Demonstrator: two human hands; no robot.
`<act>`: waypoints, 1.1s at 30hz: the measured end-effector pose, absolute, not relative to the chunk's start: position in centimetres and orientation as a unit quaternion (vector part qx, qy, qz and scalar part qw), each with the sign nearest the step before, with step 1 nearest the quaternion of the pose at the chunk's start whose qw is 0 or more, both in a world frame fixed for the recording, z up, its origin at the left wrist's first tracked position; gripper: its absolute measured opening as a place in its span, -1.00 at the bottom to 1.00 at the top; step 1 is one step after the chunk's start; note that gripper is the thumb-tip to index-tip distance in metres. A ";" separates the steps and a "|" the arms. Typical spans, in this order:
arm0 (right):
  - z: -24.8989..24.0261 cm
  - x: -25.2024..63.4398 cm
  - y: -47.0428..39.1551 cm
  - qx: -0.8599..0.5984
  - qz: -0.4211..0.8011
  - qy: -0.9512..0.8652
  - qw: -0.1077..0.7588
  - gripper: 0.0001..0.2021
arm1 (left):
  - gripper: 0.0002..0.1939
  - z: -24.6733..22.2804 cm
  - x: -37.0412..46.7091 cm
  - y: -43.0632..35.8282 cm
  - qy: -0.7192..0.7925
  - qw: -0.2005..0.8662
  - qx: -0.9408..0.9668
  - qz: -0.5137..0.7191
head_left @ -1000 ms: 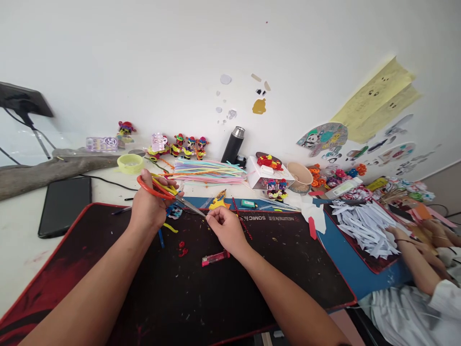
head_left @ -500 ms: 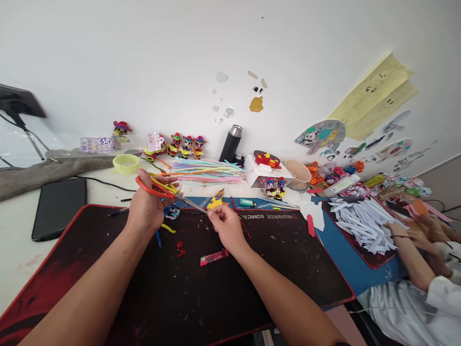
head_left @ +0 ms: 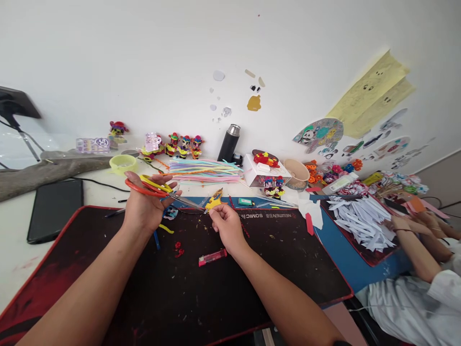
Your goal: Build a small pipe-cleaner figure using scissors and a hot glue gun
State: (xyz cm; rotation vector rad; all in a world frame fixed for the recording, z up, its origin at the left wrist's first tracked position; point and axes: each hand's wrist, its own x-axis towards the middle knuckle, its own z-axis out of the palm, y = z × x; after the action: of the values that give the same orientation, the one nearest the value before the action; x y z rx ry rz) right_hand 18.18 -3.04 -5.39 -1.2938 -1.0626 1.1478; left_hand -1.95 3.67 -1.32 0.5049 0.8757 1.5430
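Observation:
A pair of scissors with orange and yellow handles (head_left: pixel 149 187) is held in my left hand (head_left: pixel 144 209), palm turned up and fingers through the loops. Its blades (head_left: pixel 189 202) point right, their tips close to the fingertips of my right hand (head_left: pixel 227 227). Thumb and forefinger there pinch something too small to make out. Just behind those fingers lies a yellow and orange craft piece (head_left: pixel 215 201). A pink lighter (head_left: pixel 212 257) and small red bits (head_left: pixel 179 249) rest on the black mat (head_left: pixel 201 298) below.
Pipe cleaners (head_left: pixel 205 171) lie behind the mat, near a black flask (head_left: pixel 229 143) and a white box (head_left: pixel 264 172). Small figures (head_left: pixel 185 145) line the wall. At left are a tablet (head_left: pixel 55 210) and a yellow-green bowl (head_left: pixel 123 164). On the right, another person's hands touch paper strips (head_left: pixel 360 223).
My left hand and the scissor handles have shifted slightly left, and the yellow handle shows more clearly. My right hand keeps its pinch by the blade tips. The whole view has moved a little.

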 end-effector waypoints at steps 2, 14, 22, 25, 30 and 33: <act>-5.4 18.1 -3.0 -0.535 0.485 -0.428 0.544 -0.69 | -0.33 -1.3 -1.8 3.6 0.380 0.605 0.221 0.664; -5.1 17.1 -3.0 -0.509 0.508 -0.381 0.581 -0.69 | -0.36 -1.6 -1.3 3.5 0.374 0.615 0.208 0.663; -5.2 16.6 -3.0 -0.498 0.516 -0.372 0.589 -0.71 | -0.40 -2.1 -1.4 3.7 0.366 0.617 0.194 0.669; -5.1 16.5 -3.0 -0.495 0.515 -0.370 0.594 -0.71 | -0.41 -2.2 -1.3 3.7 0.364 0.616 0.187 0.673; -5.1 16.4 -3.1 -0.487 0.524 -0.357 0.601 -0.69 | -0.39 -2.3 -1.4 3.8 0.362 0.613 0.177 0.679; -5.1 16.3 -3.2 -0.482 0.527 -0.349 0.607 -0.68 | -0.36 -2.5 -1.3 3.9 0.362 0.608 0.171 0.686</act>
State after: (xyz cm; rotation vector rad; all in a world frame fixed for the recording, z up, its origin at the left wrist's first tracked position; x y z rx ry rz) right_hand 16.34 -3.17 -5.11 -1.1147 -0.8063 1.2179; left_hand -1.31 3.92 -2.47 0.3947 0.8354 1.5844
